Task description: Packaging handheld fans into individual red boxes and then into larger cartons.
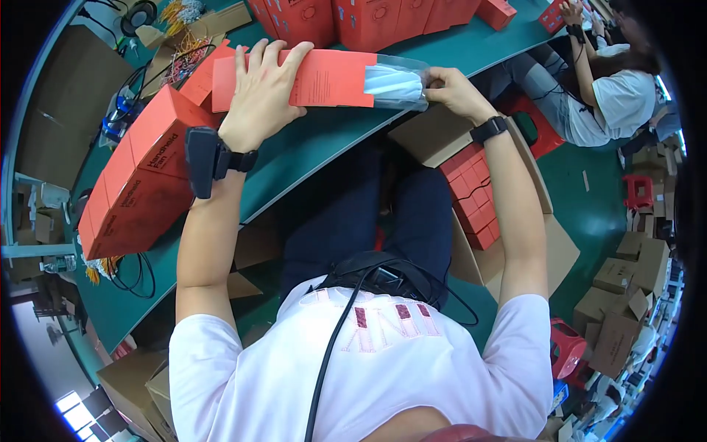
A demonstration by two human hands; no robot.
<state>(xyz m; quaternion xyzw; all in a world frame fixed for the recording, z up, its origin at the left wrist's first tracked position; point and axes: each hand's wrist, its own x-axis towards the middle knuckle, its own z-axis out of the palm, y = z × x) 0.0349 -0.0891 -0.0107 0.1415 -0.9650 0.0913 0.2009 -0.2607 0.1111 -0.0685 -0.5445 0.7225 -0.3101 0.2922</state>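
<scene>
Above the green table's edge, a long red carton (pixel 335 82) lies sideways with its right end open. My left hand (pixel 261 96) grips the carton from above, fingers spread over its far edge and thumb on its face. A clear plastic bag with a light blue item (pixel 396 82) in it sticks partly out of the open end. The rest of that item is hidden inside the carton. My right hand (pixel 458 94) pinches the bag's outer end between thumb and fingers.
Red cartons (pixel 140 173) stand in a row at left, and more (pixel 383 18) at the back. An open cardboard box (pixel 549 184) with red cartons inside sits by my right leg. Cables and orange-tipped cords lie at the far left. A co-worker (pixel 618 103) sits at the right.
</scene>
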